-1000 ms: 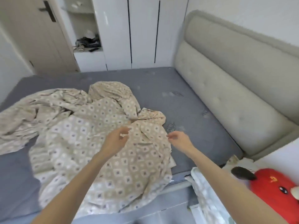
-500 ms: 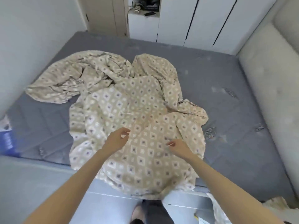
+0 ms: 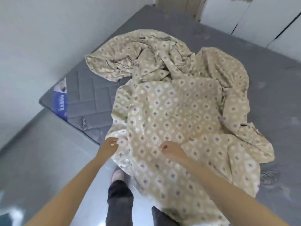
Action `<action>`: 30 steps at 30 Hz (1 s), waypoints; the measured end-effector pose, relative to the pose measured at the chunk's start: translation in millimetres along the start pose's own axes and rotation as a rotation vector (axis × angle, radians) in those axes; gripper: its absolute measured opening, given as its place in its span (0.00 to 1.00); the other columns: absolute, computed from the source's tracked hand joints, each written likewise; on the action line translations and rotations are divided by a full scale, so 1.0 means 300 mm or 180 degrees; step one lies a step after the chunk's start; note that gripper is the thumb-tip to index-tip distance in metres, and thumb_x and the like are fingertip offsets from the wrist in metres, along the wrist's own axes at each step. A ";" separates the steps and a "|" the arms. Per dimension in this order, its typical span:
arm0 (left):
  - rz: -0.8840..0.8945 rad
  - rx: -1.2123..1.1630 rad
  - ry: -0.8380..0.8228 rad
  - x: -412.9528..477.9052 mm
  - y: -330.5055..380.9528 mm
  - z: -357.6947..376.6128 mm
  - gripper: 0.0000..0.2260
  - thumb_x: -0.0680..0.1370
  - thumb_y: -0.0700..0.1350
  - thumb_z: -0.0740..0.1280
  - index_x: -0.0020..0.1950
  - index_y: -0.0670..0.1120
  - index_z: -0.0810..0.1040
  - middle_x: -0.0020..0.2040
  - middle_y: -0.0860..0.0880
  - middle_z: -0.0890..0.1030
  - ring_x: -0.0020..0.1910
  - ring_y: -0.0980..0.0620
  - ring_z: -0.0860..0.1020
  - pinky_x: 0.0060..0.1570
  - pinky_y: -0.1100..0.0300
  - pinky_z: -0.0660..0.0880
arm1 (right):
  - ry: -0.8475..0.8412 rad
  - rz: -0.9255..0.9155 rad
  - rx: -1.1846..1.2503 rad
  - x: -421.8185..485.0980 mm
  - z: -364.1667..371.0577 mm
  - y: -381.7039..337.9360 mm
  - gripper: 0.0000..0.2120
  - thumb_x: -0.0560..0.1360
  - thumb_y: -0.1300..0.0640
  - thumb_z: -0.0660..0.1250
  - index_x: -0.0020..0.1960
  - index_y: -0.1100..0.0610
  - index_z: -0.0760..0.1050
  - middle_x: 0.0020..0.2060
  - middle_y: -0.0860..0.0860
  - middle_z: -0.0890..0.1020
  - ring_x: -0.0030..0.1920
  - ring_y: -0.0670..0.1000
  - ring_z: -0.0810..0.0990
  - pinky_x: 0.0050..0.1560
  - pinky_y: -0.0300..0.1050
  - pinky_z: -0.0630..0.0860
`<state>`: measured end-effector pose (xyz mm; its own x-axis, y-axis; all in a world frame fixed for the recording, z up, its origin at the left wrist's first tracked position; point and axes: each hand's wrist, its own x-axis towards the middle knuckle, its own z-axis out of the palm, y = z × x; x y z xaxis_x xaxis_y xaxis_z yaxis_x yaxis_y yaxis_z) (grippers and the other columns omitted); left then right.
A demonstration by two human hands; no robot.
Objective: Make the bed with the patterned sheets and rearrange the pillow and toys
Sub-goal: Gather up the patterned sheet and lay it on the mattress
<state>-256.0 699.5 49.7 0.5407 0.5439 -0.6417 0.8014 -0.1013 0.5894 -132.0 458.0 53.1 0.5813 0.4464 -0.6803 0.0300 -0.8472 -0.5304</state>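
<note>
— Where do we look from?
— From head height at the near side of the mattress (image 3: 91,88), tilted steeply down and forward. Our own trouser legs (image 3: 119,198) and a shoe (image 3: 117,174) show at the bottom edge.
— How near are we?
— Close. Our left hand (image 3: 108,145) and right hand (image 3: 171,150) sit mid-frame over the sheet (image 3: 171,111). The wide lens takes in the wall (image 3: 40,38) on the left and the cupboard doors (image 3: 244,17) at far right.

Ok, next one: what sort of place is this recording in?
Most likely a home bedroom. A bare grey mattress fills most of the view, a crumpled patterned sheet lies on it, and white cupboard doors stand behind it.
</note>
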 end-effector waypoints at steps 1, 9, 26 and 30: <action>-0.0148 0.0014 0.0021 0.043 -0.029 -0.027 0.14 0.77 0.37 0.62 0.63 0.41 0.75 0.61 0.42 0.76 0.55 0.42 0.76 0.55 0.52 0.74 | -0.0051 -0.0022 -0.0020 0.033 0.026 -0.035 0.17 0.77 0.62 0.56 0.61 0.52 0.76 0.60 0.47 0.77 0.55 0.48 0.78 0.57 0.42 0.75; -0.0663 0.0541 -0.0461 0.472 -0.186 -0.147 0.17 0.75 0.36 0.60 0.64 0.38 0.72 0.54 0.37 0.78 0.52 0.36 0.76 0.53 0.48 0.74 | -0.0326 0.0087 -0.0008 0.366 0.324 -0.241 0.14 0.77 0.61 0.59 0.61 0.57 0.75 0.59 0.52 0.77 0.60 0.55 0.76 0.60 0.46 0.73; -0.0596 0.0884 -0.1104 0.760 -0.284 -0.101 0.06 0.79 0.39 0.61 0.52 0.38 0.73 0.48 0.44 0.75 0.53 0.44 0.74 0.47 0.58 0.71 | 0.0826 0.1165 0.0753 0.588 0.468 -0.313 0.19 0.77 0.58 0.62 0.68 0.54 0.74 0.62 0.54 0.79 0.59 0.53 0.78 0.49 0.36 0.70; 0.0100 0.0764 -0.0830 0.684 -0.222 -0.177 0.05 0.81 0.41 0.59 0.45 0.44 0.65 0.38 0.49 0.70 0.37 0.52 0.69 0.33 0.63 0.63 | 0.1569 0.1108 0.1000 0.503 0.354 -0.378 0.10 0.76 0.58 0.65 0.53 0.53 0.84 0.50 0.49 0.85 0.40 0.45 0.79 0.33 0.28 0.66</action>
<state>-212.0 862.0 -95.1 0.5884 0.3095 -0.7470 0.8038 -0.3243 0.4988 -134.1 652.0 -43.1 0.8192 -0.0835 -0.5674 -0.4202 -0.7607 -0.4947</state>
